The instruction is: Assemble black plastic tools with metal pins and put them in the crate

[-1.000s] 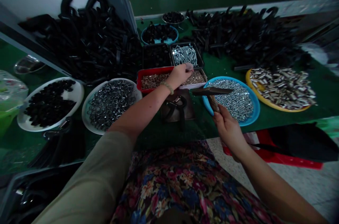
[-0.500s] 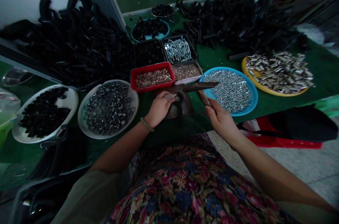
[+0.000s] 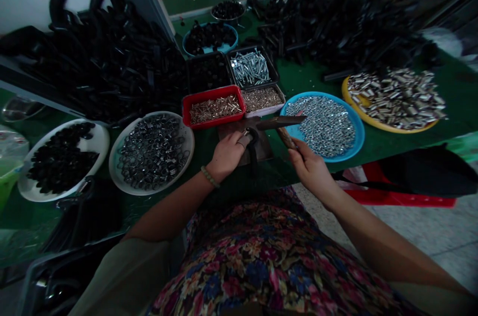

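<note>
Left of the metal plate (image 3: 265,151), a white dish (image 3: 113,159) is holding metal rings. Over the plate's left side, the left hand (image 3: 228,154) is resting its fingertips against a black part (image 3: 253,156), which is lying on the plate; cannot tell whether they are pinching it. Right of the plate, apart from the left, the right hand (image 3: 309,165) is gripping a hammer (image 3: 284,133) by its handle, the head hovering near the plate's right edge. Farther right of the plate, a blue dish (image 3: 361,132) is holding small silvery pieces.

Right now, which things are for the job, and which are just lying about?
Looks part of the job:
hammer in the right hand
black part at the left hand
metal plate beneath that part

Probably just lying about:
black bag on red plastic
plastic bag at far left
</note>
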Demonstrator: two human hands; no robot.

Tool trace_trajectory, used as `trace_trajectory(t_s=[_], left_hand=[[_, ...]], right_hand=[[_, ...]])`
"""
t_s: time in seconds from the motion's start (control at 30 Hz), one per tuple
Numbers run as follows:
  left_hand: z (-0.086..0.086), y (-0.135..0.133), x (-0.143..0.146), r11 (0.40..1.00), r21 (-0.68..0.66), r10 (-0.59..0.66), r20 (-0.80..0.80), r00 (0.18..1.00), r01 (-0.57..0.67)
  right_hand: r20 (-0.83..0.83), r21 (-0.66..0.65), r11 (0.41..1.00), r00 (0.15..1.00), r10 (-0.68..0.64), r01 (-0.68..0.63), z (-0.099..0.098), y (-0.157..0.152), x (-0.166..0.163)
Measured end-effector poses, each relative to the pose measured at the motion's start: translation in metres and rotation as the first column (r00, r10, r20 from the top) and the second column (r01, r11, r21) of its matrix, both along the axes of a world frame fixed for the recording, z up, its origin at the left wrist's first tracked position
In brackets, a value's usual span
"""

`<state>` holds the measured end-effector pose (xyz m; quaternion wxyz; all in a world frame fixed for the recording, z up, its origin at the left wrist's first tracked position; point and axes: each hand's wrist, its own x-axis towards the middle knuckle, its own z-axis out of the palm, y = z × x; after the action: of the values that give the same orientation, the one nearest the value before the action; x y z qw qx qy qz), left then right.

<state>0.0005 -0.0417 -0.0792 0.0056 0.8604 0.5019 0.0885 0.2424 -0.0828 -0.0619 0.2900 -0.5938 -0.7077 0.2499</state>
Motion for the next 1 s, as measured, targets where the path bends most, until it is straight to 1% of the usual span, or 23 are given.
trace_trajectory(t_s=[0.13, 0.3, 0.47, 0.53, 0.6, 0.67, 0.73, 0.77, 0.87, 0.93, 1.0], left_hand=[[0.002, -0.003, -0.001, 0.999, -0.025, -0.050, -0.082, 0.995, 0.048], [0.003, -0.004, -0.001, 0.999, -0.008, -0.052, -0.087, 0.995, 0.051], [0.004, -0.004, 0.000, 0.998, -0.032, -0.063, -0.080, 0.995, 0.060], [0.004, -0.004, 0.001, 0.999, -0.031, -0.043, -0.064, 0.997, 0.041], [0.003, -0.004, 0.000, 0.999, -0.035, -0.007, -0.056, 0.998, 0.006], [0.002, -0.005, -0.001, 0.999, -0.036, 0.019, -0.039, 0.999, -0.021], [0.002, -0.005, -0.001, 0.999, -0.035, 0.020, -0.015, 1.000, -0.021], [0.001, -0.005, -0.001, 0.999, -0.035, 0.012, -0.008, 1.000, -0.013], [0.001, -0.005, 0.001, 0.999, -0.038, -0.013, -0.014, 1.000, 0.013], [0.000, -0.005, 0.002, 0.999, -0.029, -0.016, -0.033, 0.999, 0.015], [-0.001, -0.004, 0.002, 1.000, -0.018, -0.005, -0.056, 0.998, 0.004]], right_hand=[[-0.017, 0.016, 1.000, 1.000, 0.008, -0.008, -0.001, -0.003, 0.000], [-0.027, 0.030, 0.999, 0.999, 0.031, -0.030, -0.001, -0.005, -0.005], [-0.020, 0.050, 0.998, 0.999, 0.046, -0.045, -0.001, -0.007, -0.011], [0.012, 0.084, 0.996, 0.999, 0.036, -0.037, -0.001, -0.004, -0.003], [0.112, 0.110, 0.994, 0.993, -0.027, 0.014, -0.002, 0.001, 0.015], [0.280, 0.128, 0.986, 0.950, -0.140, 0.108, -0.004, 0.009, 0.043], [0.465, 0.159, 0.968, 0.850, -0.247, 0.194, -0.006, 0.018, 0.072], [0.544, 0.177, 0.960, 0.792, -0.278, 0.215, -0.008, 0.022, 0.084], [0.690, 0.226, 0.951, 0.655, -0.308, 0.209, -0.014, 0.028, 0.107], [0.737, 0.244, 0.953, 0.604, -0.304, 0.182, -0.018, 0.027, 0.110], [0.767, 0.234, 0.958, 0.574, -0.286, 0.166, -0.018, 0.024, 0.109]])
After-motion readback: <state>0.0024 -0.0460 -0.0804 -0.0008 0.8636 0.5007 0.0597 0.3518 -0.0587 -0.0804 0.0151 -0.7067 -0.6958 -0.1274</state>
